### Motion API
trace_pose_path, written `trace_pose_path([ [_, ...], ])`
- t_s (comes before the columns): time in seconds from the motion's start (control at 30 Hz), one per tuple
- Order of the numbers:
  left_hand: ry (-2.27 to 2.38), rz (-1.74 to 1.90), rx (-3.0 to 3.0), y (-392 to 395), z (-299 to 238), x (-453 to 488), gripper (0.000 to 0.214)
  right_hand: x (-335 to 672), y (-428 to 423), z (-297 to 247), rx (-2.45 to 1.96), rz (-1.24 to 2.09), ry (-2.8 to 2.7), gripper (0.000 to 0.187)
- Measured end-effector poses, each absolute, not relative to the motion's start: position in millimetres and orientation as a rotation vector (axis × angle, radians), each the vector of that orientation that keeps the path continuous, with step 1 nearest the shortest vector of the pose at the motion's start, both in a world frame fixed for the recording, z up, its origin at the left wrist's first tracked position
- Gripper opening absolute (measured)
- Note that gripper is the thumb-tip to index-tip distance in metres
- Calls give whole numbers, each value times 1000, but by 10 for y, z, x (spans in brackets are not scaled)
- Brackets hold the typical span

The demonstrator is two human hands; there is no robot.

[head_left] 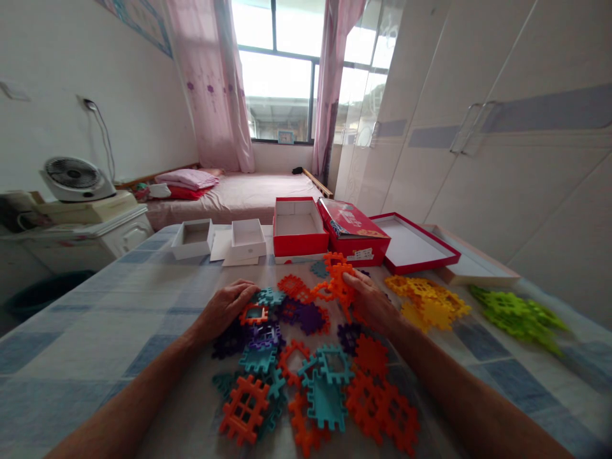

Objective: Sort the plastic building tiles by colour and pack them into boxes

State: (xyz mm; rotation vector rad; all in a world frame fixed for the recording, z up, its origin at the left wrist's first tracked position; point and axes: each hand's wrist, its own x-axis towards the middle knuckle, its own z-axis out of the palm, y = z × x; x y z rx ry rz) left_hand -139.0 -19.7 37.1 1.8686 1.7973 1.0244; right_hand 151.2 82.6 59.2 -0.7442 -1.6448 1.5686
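A heap of interlocking plastic tiles (pixel 306 370) in orange, teal and purple lies on the table in front of me. My left hand (pixel 228 307) rests with curled fingers on the left edge of the heap, touching a teal tile (pixel 269 296). My right hand (pixel 370 303) grips an orange tile (pixel 339 280) held upright above the heap. A pile of yellow tiles (pixel 428 299) sits to the right, and a pile of green tiles (pixel 519 315) lies further right.
A blue-checked cloth (pixel 95 331) covers the table. Behind the heap stand two white boxes (pixel 194 239), an open red box (pixel 299 226), a red lid (pixel 354 233) and a red tray (pixel 414 245). A fan (pixel 76 178), a bed and wardrobe doors surround the table.
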Motion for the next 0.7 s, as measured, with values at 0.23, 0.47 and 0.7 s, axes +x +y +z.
trace_pose_path([
  [0.23,1809,1039,1876,-195,369,-1388,44,1467,857,520,-589,1866,-1317,26],
  [0.47,1820,1026,1855,-194,367,-1390,50,1783,760,1001,-611,1748,-1267,22],
  [0.7,1857,983,1871,-180,347,-1442,54,3016,492,1058,-1106,1291,-1286,31],
])
